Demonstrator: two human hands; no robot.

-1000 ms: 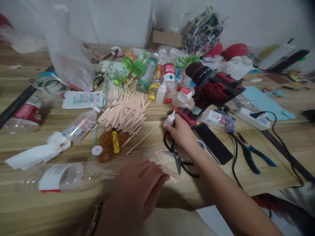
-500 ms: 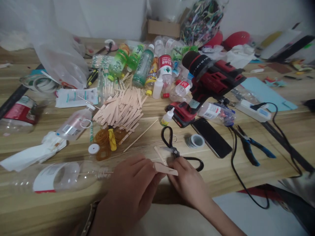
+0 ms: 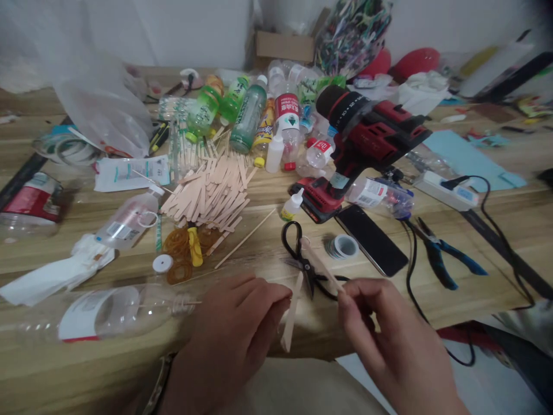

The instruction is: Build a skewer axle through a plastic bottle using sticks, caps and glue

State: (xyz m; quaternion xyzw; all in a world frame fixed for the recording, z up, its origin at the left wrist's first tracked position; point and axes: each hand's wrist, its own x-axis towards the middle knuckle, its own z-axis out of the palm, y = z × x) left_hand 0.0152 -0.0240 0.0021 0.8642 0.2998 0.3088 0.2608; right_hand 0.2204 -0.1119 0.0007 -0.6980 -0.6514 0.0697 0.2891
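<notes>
Head view shows the left hand (image 3: pixel 242 323) pinching one craft stick (image 3: pixel 290 314) near-upright while the right hand (image 3: pixel 380 334) grips another stick (image 3: pixel 319 266) slanting far-left over the scissors (image 3: pixel 302 259).

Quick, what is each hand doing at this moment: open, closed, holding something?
Left hand: closed, pinching a wooden craft stick that hangs down from its fingertips.
Right hand: closed, pinching a second wooden stick that points up over the black scissors.

dim, soft indoor light, faint shadows under the hands, blurred stretched edges, dark corner vignetting
</notes>
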